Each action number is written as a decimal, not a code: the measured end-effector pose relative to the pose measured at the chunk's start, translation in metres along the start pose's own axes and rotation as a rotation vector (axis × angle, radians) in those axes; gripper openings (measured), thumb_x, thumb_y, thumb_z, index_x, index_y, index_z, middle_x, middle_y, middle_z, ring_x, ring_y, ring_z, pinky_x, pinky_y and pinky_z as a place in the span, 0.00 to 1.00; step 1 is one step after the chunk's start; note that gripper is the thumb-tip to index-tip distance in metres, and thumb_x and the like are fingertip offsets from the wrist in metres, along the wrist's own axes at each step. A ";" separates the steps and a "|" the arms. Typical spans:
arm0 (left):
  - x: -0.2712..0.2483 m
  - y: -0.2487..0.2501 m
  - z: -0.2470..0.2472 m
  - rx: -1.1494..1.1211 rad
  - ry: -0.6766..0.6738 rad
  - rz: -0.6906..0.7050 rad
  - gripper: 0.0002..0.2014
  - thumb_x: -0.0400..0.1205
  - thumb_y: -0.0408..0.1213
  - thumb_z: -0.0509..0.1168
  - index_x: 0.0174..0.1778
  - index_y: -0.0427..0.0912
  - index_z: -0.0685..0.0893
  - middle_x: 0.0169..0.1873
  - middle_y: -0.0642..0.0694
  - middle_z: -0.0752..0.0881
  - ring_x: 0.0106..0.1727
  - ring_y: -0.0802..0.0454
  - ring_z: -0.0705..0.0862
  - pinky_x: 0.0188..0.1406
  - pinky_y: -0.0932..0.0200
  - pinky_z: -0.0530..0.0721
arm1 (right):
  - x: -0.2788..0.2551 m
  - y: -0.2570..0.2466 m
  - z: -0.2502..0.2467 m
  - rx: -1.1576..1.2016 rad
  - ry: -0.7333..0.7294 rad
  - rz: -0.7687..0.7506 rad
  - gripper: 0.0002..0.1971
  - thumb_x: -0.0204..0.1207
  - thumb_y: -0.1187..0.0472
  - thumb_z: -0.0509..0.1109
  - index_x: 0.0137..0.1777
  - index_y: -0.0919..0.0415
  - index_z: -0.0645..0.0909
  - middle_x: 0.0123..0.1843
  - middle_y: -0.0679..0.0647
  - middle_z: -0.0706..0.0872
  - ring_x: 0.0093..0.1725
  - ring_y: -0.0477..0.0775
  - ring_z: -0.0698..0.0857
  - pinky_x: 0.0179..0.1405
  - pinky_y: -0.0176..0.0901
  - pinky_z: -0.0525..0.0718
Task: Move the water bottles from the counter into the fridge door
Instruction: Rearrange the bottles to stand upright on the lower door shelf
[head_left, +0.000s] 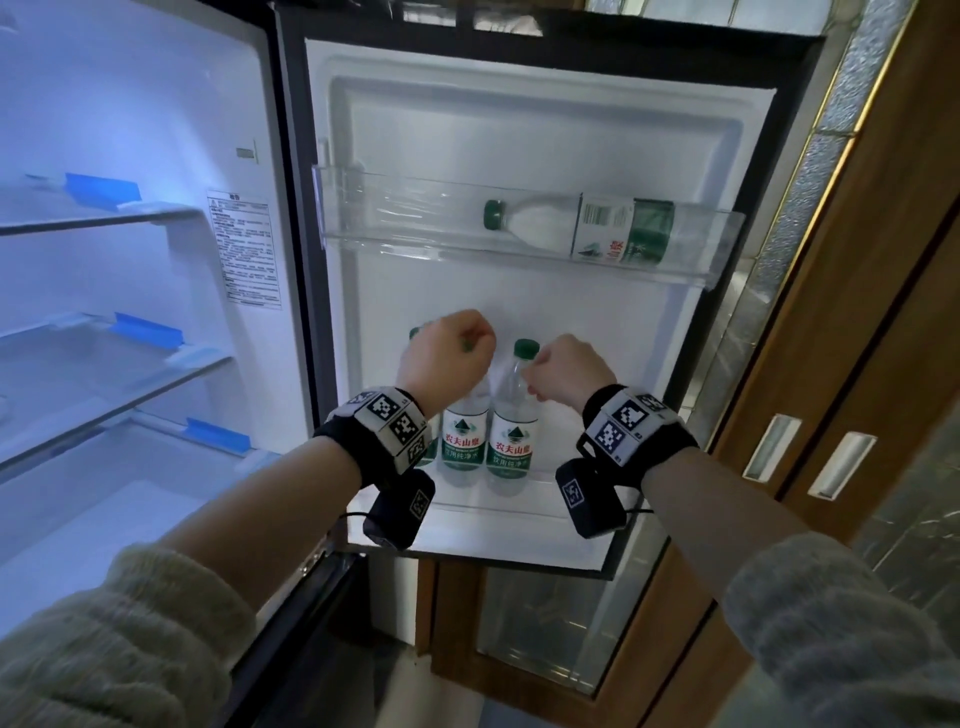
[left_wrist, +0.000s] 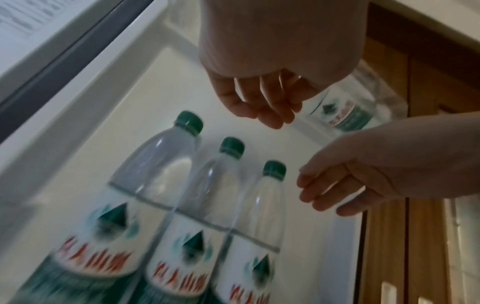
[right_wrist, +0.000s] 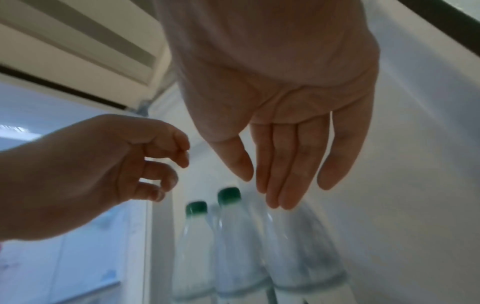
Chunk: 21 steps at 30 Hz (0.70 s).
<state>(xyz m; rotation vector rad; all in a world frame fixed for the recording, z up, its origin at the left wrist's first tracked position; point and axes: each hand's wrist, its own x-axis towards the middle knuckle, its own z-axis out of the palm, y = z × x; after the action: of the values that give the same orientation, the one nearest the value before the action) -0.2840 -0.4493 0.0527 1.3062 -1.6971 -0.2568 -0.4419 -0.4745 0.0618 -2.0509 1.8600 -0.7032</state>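
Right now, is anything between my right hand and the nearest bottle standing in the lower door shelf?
Nothing visible. The right hand hangs open beside the green cap of the nearest bottle, with only open air between them. The left hand is above the bottles, out of the way.

To my left the fridge interior (head_left: 130, 312) glows with a cool bluish-white light, its glass shelves (head_left: 104, 218) stacked one above another with blue clips (head_left: 101, 188) at their back edges. A printed notice sticker (head_left: 244, 244) sits on its inner side wall. On my right stands a brown wooden cabinet (head_left: 883, 291) with two recessed metal handles (head_left: 810, 457) side by side and a strip of gold-edged patterned trim (head_left: 795, 208) running up along it. The room outside the fridge is dim.
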 end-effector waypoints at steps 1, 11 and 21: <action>0.004 0.009 -0.006 -0.043 0.015 0.016 0.07 0.79 0.39 0.61 0.42 0.52 0.84 0.36 0.57 0.87 0.37 0.52 0.87 0.39 0.56 0.85 | 0.001 -0.009 -0.010 0.029 0.033 -0.059 0.09 0.74 0.56 0.68 0.41 0.59 0.88 0.40 0.54 0.91 0.42 0.56 0.90 0.50 0.48 0.87; 0.065 0.069 -0.063 -0.087 0.273 0.322 0.11 0.75 0.39 0.60 0.49 0.43 0.84 0.48 0.50 0.86 0.51 0.56 0.80 0.48 0.67 0.75 | 0.002 -0.090 -0.117 0.004 0.332 -0.579 0.09 0.73 0.58 0.67 0.41 0.59 0.88 0.40 0.52 0.89 0.43 0.56 0.87 0.50 0.52 0.86; 0.090 0.057 -0.065 0.452 0.265 0.251 0.19 0.84 0.48 0.52 0.36 0.46 0.84 0.31 0.51 0.83 0.40 0.45 0.79 0.59 0.51 0.72 | 0.057 -0.096 -0.147 -0.248 0.136 -0.160 0.22 0.73 0.48 0.76 0.58 0.65 0.86 0.57 0.57 0.88 0.59 0.59 0.85 0.62 0.49 0.83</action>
<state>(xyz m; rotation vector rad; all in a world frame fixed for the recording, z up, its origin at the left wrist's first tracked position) -0.2691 -0.4788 0.1730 1.3544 -1.7205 0.4525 -0.4357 -0.5020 0.2445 -2.3833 1.9590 -0.6973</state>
